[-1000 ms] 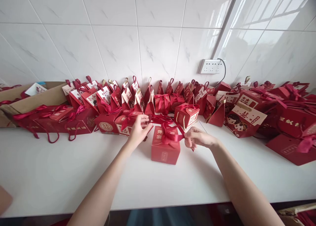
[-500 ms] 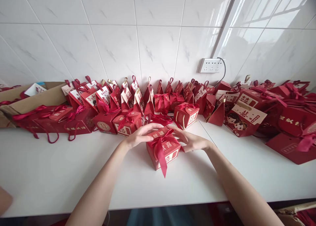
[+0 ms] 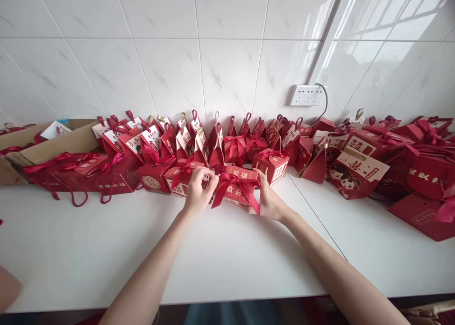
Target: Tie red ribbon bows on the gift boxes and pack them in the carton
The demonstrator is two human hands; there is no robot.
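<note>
A red gift box (image 3: 236, 190) with a large ribbon bow on its lid sits in the row of boxes, between two other ribboned ones. My right hand (image 3: 266, 197) grips its right side, thumb at the top edge. At its left side is my left hand (image 3: 201, 187), with thumb and index finger pinched together near a dark red cord or ribbon end; what they pinch is too small to tell. Left of it stands a red box with a bow (image 3: 179, 176), and to its right a box with gold rope (image 3: 270, 165).
Several upright pointed boxes (image 3: 218, 147) line the tiled wall. Red boxes (image 3: 426, 173) are piled at the right. An open cardboard box (image 3: 67, 142) stands at the left behind ribboned boxes. A wall socket (image 3: 306, 95) has a cable. Part of a person's arm (image 3: 7, 287) shows at the left.
The bowed box has moved away from me, back into the row, and turned. My left hand has left its lid and closed its fingertips; my right hand has shifted onto its side.
</note>
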